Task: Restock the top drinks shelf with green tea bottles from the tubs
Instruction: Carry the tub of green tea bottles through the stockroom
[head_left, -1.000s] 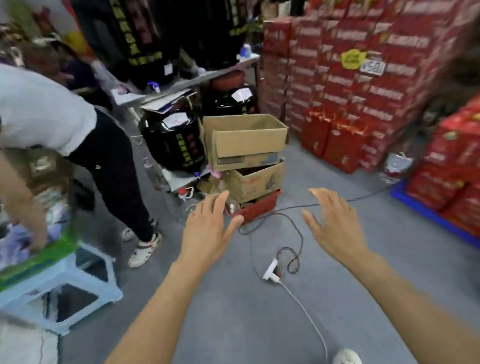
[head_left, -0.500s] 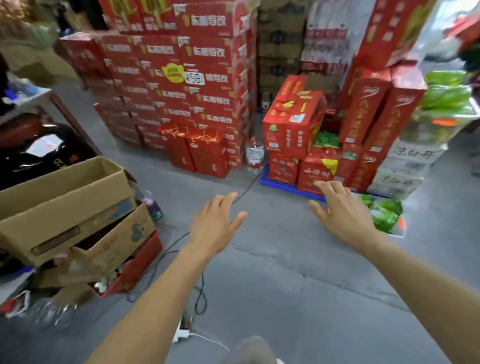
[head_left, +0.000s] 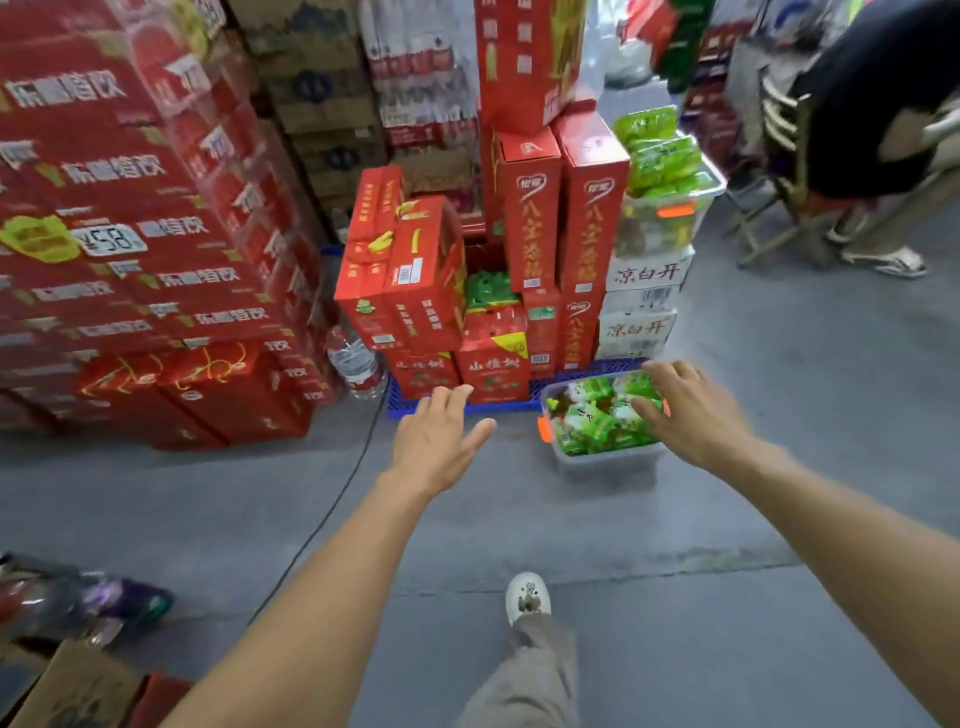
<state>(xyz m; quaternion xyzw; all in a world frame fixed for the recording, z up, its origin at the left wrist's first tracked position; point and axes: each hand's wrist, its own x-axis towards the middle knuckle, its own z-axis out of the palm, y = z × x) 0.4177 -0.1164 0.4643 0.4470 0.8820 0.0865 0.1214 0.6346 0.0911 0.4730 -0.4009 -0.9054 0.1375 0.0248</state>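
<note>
A price tag (head_left: 115, 240) on the red case stack (head_left: 156, 270) at my left reads ¥58. The two white cartons (head_left: 641, 301) past my tub read 凉白开. The tall red boxes (head_left: 566, 223) read 八宝, the rest blurred. A low red box (head_left: 493, 366) reads 山楂树.

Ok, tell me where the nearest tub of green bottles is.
Head view, right of centre: the tub sits on the floor by the blue pallet, under the right hand.
</note>
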